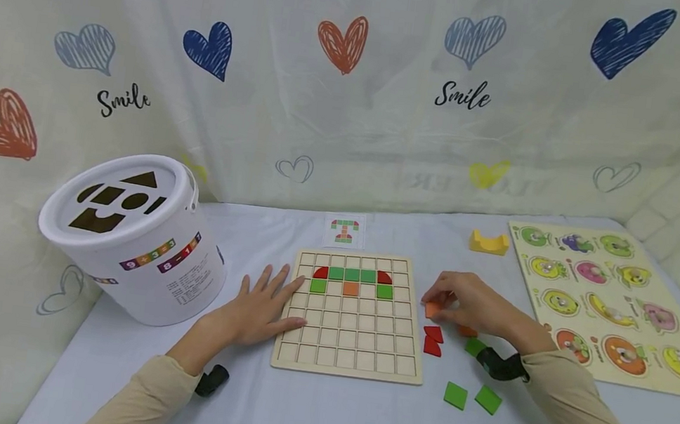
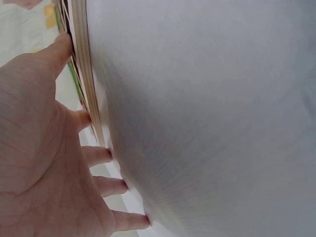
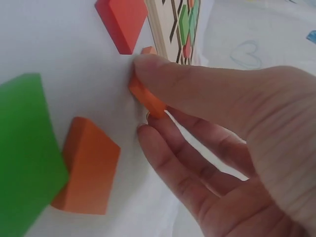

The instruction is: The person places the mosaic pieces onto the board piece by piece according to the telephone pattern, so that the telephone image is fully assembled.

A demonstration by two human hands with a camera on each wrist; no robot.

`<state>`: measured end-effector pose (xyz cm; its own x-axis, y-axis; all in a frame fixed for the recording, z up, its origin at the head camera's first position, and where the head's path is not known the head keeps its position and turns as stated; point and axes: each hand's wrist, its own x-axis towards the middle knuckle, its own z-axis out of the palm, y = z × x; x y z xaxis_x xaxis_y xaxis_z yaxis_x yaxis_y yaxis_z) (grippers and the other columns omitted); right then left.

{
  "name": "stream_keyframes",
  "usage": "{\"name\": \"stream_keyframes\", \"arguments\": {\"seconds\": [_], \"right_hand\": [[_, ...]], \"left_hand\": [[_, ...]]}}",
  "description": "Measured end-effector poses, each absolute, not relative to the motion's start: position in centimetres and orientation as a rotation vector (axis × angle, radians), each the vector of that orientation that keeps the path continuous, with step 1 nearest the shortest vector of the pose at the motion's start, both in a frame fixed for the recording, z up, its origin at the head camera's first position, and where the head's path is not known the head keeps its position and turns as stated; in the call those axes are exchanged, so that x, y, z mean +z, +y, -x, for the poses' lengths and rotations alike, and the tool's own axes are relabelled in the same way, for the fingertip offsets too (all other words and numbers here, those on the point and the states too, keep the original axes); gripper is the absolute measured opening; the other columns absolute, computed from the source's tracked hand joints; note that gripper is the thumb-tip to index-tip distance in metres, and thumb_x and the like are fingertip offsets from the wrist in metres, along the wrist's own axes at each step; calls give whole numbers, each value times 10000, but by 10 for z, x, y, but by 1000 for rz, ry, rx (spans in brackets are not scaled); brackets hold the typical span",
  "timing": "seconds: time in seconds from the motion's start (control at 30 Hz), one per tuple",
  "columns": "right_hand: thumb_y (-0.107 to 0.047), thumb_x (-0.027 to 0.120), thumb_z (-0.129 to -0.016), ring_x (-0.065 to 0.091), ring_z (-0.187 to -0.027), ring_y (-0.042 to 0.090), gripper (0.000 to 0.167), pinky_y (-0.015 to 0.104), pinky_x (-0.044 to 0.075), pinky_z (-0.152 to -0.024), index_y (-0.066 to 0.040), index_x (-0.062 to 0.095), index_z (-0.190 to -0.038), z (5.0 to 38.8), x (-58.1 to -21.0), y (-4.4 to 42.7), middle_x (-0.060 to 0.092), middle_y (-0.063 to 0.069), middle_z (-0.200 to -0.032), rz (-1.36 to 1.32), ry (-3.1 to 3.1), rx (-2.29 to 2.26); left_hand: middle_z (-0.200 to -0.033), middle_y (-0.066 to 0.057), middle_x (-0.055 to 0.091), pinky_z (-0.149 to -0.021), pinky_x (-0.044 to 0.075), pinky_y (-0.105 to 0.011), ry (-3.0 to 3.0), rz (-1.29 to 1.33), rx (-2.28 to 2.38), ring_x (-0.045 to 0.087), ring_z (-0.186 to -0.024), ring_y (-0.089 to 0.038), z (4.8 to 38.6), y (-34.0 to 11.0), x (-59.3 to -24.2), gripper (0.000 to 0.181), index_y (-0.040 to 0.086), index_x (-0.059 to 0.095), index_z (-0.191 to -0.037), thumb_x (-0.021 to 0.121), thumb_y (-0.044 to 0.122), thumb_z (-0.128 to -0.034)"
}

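Observation:
A wooden grid board (image 1: pixel 327 358) lies flat on the table, with red, green and orange tiles in its upper rows. My left hand (image 1: pixel 258 311) rests at its left edge with fingers spread, thumb and forefinger touching the frame. Right of the board, my right hand (image 1: pixel 475 305) pinches an orange tile (image 3: pixel 144 96) between thumb and fingers, low over the cloth. Two red quarter-round tiles (image 1: pixel 432 346) lie just below that hand. Another orange tile (image 3: pixel 91 165) and a green tile (image 3: pixel 27 153) sit beneath the wrist, partly covered in the head view.
A small pattern card (image 1: pixel 342 243) lies behind the board. Two green tiles (image 1: pixel 455 395) are near the front right. A white bucket (image 1: pixel 179 277) with a cut-out lid stands left. At right are a yellow arch block (image 1: pixel 489 243) and a fruit puzzle board (image 1: pixel 609 323).

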<state>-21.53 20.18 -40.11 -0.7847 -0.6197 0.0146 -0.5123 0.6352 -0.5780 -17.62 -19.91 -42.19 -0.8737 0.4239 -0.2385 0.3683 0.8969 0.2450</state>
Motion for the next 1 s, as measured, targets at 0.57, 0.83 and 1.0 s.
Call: {"name": "stream_keyframes", "arguments": {"seconds": [0.57, 0.83, 1.0], "right_hand": [[27, 874, -815, 664, -831, 110, 197, 359, 611, -793, -92, 792, -949, 213, -405, 197, 675, -69, -894, 1049, 2777, -1052], [77, 846, -821, 656, -836, 97, 213, 351, 619, -788, -54, 798, -982, 215, -403, 170, 670, -58, -907, 1211, 2741, -1149], [55, 827, -853, 656, -852, 118, 191, 338, 613, -801, -37, 796, -1018, 213, -399, 146, 684, -10, -938, 1277, 2664, -1159]], "left_hand": [[-1741, -203, 77, -1169, 52, -782, 2783, -590, 277, 12, -1579, -498, 177, -199, -424, 850, 175, 193, -1693, 450, 661, -1044], [-1743, -200, 71, -1167, 46, -784, 2777, -592, 279, 6, -1579, -500, 178, -200, -424, 857, 176, 188, -1694, 454, 664, -1042], [-1742, -201, 74, -1167, 49, -784, 2777, -591, 280, 8, -1580, -498, 178, -199, -424, 854, 176, 192, -1693, 457, 661, -1042]]}}
